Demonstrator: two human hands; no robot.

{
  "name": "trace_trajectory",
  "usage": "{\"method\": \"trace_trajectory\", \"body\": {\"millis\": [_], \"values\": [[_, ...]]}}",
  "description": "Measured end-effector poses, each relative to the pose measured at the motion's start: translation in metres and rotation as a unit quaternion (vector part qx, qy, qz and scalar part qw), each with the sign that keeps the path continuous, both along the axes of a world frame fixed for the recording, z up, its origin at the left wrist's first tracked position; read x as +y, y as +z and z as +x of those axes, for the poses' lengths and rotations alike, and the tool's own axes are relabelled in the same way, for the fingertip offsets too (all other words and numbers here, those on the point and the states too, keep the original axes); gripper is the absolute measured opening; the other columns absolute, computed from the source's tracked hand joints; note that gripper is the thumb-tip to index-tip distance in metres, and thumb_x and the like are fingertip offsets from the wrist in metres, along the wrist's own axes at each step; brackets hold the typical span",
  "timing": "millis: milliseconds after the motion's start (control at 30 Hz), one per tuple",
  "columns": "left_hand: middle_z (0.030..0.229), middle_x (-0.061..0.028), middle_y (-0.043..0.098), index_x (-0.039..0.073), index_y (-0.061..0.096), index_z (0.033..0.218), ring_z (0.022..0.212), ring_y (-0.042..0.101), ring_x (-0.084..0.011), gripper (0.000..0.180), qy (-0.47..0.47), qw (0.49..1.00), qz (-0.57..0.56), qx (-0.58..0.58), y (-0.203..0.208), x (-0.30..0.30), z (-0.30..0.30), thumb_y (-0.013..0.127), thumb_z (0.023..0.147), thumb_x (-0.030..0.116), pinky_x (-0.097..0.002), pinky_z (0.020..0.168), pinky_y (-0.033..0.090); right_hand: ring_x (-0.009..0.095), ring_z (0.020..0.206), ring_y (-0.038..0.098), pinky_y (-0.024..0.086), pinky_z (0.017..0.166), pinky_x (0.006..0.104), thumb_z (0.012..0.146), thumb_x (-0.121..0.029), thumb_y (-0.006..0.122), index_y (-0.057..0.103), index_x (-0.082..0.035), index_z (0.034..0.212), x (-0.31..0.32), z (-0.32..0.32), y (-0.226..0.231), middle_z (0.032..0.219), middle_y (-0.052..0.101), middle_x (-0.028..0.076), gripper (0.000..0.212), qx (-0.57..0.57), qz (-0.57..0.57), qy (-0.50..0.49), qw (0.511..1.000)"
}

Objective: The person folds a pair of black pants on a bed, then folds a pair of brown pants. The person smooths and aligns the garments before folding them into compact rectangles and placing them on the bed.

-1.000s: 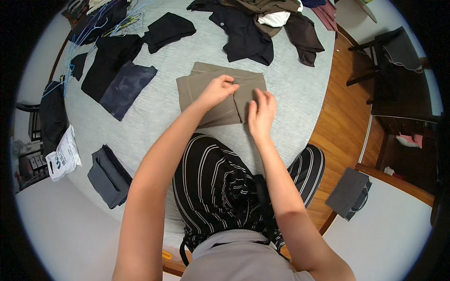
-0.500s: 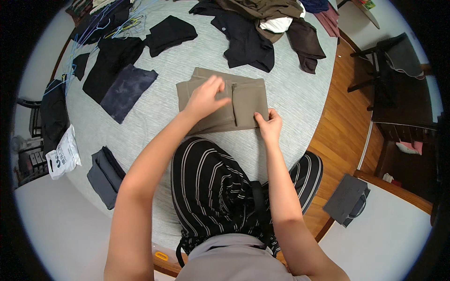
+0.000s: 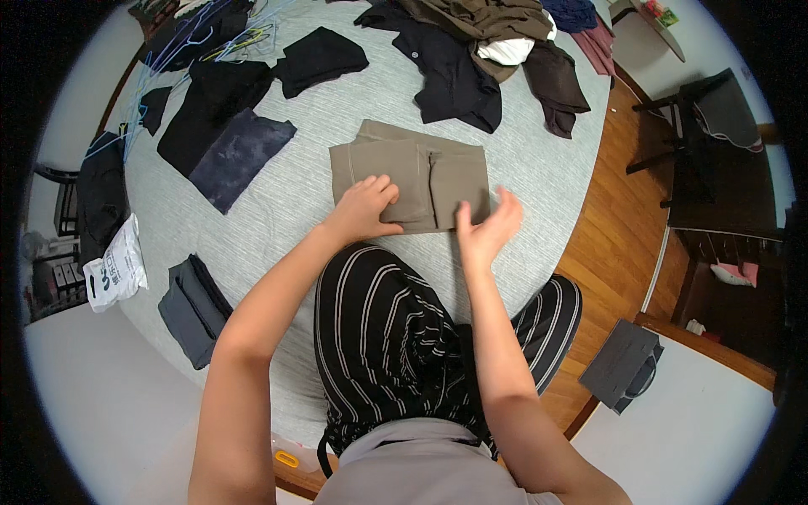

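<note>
A folded khaki garment (image 3: 396,177), perhaps trousers, lies flat on the bed in front of my knees. Its right part is folded inward, leaving a dark vertical gap between the layers. My left hand (image 3: 366,209) rests on its near left part, fingers on the cloth and thumb apart near the front edge. At the near right corner, my right hand (image 3: 490,227) has its thumb and fingers spread, holding nothing. Whether its thumb touches the cloth I cannot tell.
On the pale bed (image 3: 311,177) lie dark folded clothes (image 3: 240,160) at the left and a grey folded garment (image 3: 194,307) near my left elbow. Blue hangers (image 3: 181,50) and a clothes pile (image 3: 480,34) are at the back. A grey box bag (image 3: 621,364) stands right.
My left hand has come down from above the garment's middle onto its near left part. My right hand has let go of the right edge and spread its fingers.
</note>
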State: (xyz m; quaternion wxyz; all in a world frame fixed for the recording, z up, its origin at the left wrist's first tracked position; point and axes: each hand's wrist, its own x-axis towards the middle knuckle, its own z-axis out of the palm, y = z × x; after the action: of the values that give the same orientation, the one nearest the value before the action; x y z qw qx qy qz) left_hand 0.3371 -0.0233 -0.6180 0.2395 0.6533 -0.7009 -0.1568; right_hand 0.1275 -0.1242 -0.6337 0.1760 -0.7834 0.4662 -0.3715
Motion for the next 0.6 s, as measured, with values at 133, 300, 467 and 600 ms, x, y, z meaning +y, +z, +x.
{"method": "trace_trajectory", "body": {"millis": [133,300,467,600], "values": [[0.104,-0.01,0.053,0.005,0.056,0.103,0.103,0.055,-0.0277,0.066,0.028,0.981,0.169,-0.089,0.011,-0.017,-0.01,0.078,0.063,0.053,-0.0405,0.081,0.05,0.035,0.106,0.05,0.04,0.091,0.0443,0.067,-0.021,0.074,0.051,-0.003,0.122,0.009,0.021,0.024,0.113,0.053,0.017,0.062,0.133,0.025,0.138,0.981],[0.11,-0.0221,0.061,-0.004,0.058,0.114,0.108,0.06,-0.0318,0.102,0.092,0.928,0.33,-0.143,0.012,-0.063,-0.037,0.066,0.057,0.081,-0.0402,0.086,0.052,0.03,0.094,0.058,0.048,0.077,0.036,0.071,-0.01,0.068,0.068,-0.003,0.092,-0.021,0.014,-0.005,0.095,0.061,0.015,0.023,0.106,0.078,0.127,0.983],[0.11,-0.0176,0.061,-0.005,0.057,0.11,0.106,0.062,-0.0273,0.092,0.117,0.895,0.379,-0.206,0.007,-0.074,-0.056,0.065,0.066,0.075,-0.0387,0.082,0.054,0.016,0.067,0.057,0.047,0.066,0.0309,0.083,-0.009,0.063,0.066,0.001,0.091,-0.082,-0.04,-0.009,0.081,0.065,0.003,0.013,-0.265,0.338,-0.068,0.901],[0.11,-0.017,0.06,-0.002,0.055,0.109,0.107,0.061,-0.0267,0.083,0.136,0.893,0.381,-0.198,0.008,-0.077,-0.057,0.07,0.068,0.068,-0.0392,0.082,0.054,0.019,0.08,0.055,0.046,0.075,0.0336,0.081,-0.008,0.063,0.059,0.002,0.1,-0.119,-0.124,-0.033,0.096,0.059,0.009,0.022,-0.169,0.232,-0.234,0.929]]}}
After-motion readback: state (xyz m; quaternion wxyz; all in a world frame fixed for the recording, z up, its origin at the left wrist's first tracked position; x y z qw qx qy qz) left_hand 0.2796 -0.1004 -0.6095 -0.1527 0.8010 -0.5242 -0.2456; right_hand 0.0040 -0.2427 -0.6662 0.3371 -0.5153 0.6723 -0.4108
